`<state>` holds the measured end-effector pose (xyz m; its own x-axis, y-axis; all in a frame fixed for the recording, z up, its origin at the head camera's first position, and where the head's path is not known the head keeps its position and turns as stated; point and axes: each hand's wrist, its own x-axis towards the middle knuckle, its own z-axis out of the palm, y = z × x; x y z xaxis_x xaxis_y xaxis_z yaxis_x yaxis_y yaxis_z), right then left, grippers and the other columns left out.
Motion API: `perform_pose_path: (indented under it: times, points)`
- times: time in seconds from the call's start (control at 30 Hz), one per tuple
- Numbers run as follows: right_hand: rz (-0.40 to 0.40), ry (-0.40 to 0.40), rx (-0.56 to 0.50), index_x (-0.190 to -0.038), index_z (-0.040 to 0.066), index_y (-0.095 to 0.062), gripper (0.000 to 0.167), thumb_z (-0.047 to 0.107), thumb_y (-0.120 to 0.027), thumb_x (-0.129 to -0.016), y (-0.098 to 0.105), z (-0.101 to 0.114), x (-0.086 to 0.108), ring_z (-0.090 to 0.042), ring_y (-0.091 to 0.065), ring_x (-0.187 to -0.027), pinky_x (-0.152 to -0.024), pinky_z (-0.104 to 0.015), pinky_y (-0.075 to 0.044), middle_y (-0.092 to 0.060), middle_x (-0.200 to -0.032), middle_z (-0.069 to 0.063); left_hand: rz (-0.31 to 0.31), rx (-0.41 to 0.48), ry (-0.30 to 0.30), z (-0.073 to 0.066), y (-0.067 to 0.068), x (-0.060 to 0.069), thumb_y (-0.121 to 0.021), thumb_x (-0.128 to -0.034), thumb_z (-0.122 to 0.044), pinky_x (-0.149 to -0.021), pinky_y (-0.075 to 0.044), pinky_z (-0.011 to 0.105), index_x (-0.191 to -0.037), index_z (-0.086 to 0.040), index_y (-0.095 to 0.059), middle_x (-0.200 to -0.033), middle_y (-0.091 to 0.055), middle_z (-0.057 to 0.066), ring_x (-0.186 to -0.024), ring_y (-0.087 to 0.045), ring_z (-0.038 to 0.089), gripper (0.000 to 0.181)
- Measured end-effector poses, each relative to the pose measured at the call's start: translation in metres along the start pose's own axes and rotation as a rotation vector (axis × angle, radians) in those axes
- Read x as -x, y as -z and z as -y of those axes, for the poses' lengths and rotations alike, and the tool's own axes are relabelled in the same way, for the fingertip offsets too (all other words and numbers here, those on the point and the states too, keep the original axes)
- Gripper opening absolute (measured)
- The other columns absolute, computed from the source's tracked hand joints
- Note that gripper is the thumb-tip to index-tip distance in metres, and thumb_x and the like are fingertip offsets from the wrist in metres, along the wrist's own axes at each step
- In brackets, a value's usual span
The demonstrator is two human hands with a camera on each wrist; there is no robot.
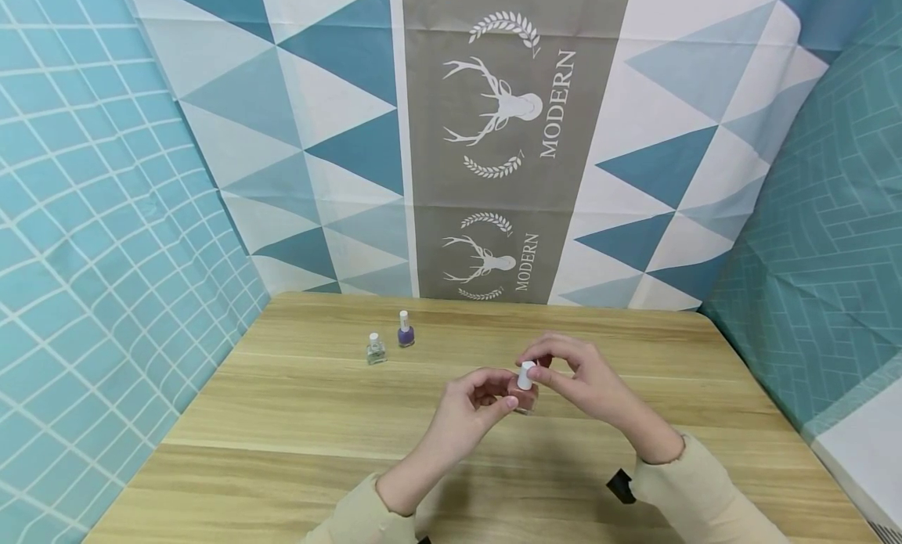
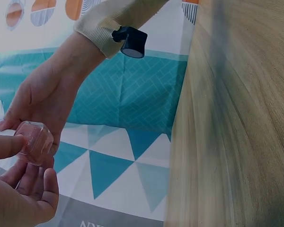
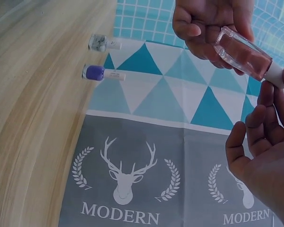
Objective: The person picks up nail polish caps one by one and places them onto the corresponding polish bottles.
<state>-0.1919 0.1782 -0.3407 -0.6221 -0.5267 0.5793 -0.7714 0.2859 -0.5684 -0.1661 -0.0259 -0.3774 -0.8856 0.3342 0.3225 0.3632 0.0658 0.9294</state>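
A nail polish bottle (image 1: 524, 398) with pink polish and a white cap (image 1: 526, 374) is held above the table, slightly tilted. My left hand (image 1: 467, 409) pinches the glass body between thumb and fingers. The thumb and fingers of my right hand (image 1: 579, 378) grip the white cap. In the right wrist view the pink bottle (image 3: 244, 54) lies between both hands, its cap (image 3: 274, 74) on the bottle. The left wrist view shows the bottle's glass base (image 2: 34, 143), while the cap is hidden there.
Two more bottles stand upright on the wooden table (image 1: 296, 419), left of the hands: a clear one (image 1: 376, 349) with a white cap and a purple one (image 1: 405, 334) with a taller white cap. Patterned cloth (image 1: 352, 137) hangs behind the table.
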Motion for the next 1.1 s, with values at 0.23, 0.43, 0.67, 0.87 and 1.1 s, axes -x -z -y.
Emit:
perform_pose_path:
  times: [0.23, 0.43, 0.67, 0.87, 1.1]
  points:
    - [-0.027, -0.024, 0.019, -0.093, 0.011, -0.064, 0.021, -0.005, -0.07, -0.079, -0.004, 0.0, -0.001, -0.009, -0.052, -0.077, -0.068, -0.028, -0.046, -0.06, -0.085, 0.002, -0.001, 0.01, 0.0, -0.001, 0.0, 0.0, -0.07, -0.085, -0.014, -0.076, -0.051, 0.023, -0.108, -0.006, -0.066, -0.098, -0.069, 0.008, -0.088, -0.063, 0.014, 0.025]
    - [-0.049, -0.052, 0.008, -0.087, 0.012, -0.062, 0.022, -0.005, -0.071, -0.077, -0.004, 0.016, -0.005, -0.009, -0.051, -0.075, -0.068, -0.026, -0.045, -0.058, -0.081, 0.004, 0.0, 0.006, 0.004, -0.002, 0.0, 0.001, -0.071, -0.0838, -0.015, -0.074, -0.051, 0.022, -0.106, -0.007, -0.067, -0.096, -0.069, 0.007, -0.086, -0.062, 0.011, 0.024]
    - [-0.084, -0.073, 0.027, -0.082, 0.014, -0.059, 0.024, -0.004, -0.074, -0.075, -0.005, 0.024, -0.007, -0.009, -0.05, -0.072, -0.066, -0.024, -0.044, -0.056, -0.078, 0.005, 0.003, 0.016, 0.005, -0.001, -0.001, 0.0, -0.074, -0.0805, -0.013, -0.071, -0.052, 0.024, -0.102, -0.011, -0.068, -0.092, -0.069, 0.004, -0.081, -0.062, 0.01, 0.023]
    - [-0.049, -0.073, 0.02, -0.088, 0.018, -0.059, 0.024, 0.003, -0.074, -0.078, -0.006, 0.004, -0.002, -0.009, -0.052, -0.075, -0.068, -0.025, -0.046, -0.056, -0.082, 0.006, 0.001, 0.008, 0.008, -0.002, -0.001, 0.0, -0.074, -0.0811, -0.015, -0.072, -0.052, 0.023, -0.103, -0.009, -0.068, -0.093, -0.069, 0.005, -0.081, -0.062, 0.009, 0.023]
    - [0.05, 0.016, -0.014, -0.112, 0.015, -0.065, 0.026, 0.001, -0.059, -0.09, 0.0, -0.001, -0.001, -0.009, -0.057, -0.086, -0.072, -0.026, -0.048, -0.063, -0.104, 0.005, -0.005, 0.006, 0.022, -0.003, 0.0, 0.0, -0.071, -0.0838, -0.015, -0.075, -0.05, 0.022, -0.107, -0.007, -0.067, -0.098, -0.069, 0.007, -0.089, -0.063, 0.014, 0.025]
